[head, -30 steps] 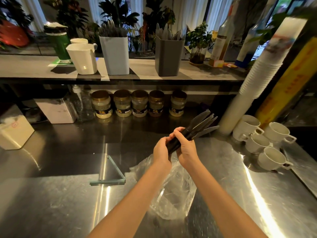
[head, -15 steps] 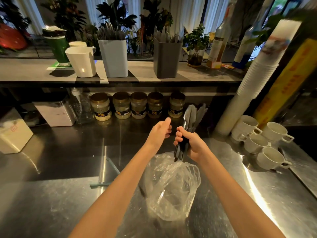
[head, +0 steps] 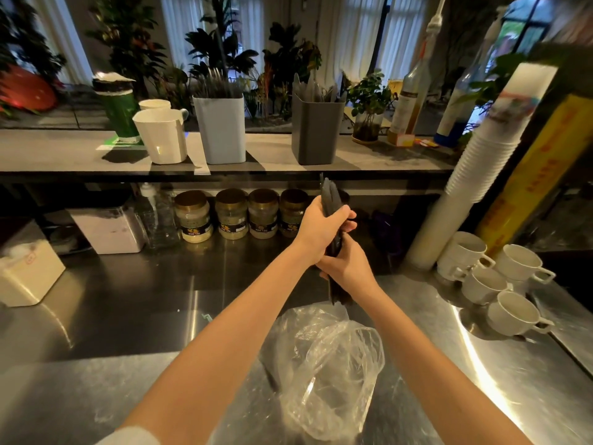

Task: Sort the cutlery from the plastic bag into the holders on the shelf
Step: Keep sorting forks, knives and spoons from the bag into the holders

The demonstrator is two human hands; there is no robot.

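Head view | centre frame: bundle of black plastic cutlery (head: 330,200), slim, matte, upright | left hand (head: 321,231) clenched around its upper part, right hand (head: 348,268) gripping lower | below: crinkled clear plastic bag (head: 330,374) on brushed steel counter (head: 96,380) | upper shelf: pale-blue holder (head: 220,130), dark-grey holder (head: 316,131), both squarish.

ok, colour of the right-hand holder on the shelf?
Dark grey holder, seen in the head view.

Shelf edge (head: 224,175) overhangs jars (head: 231,213); counter (head: 128,300) left of bag (head: 330,374) is free.
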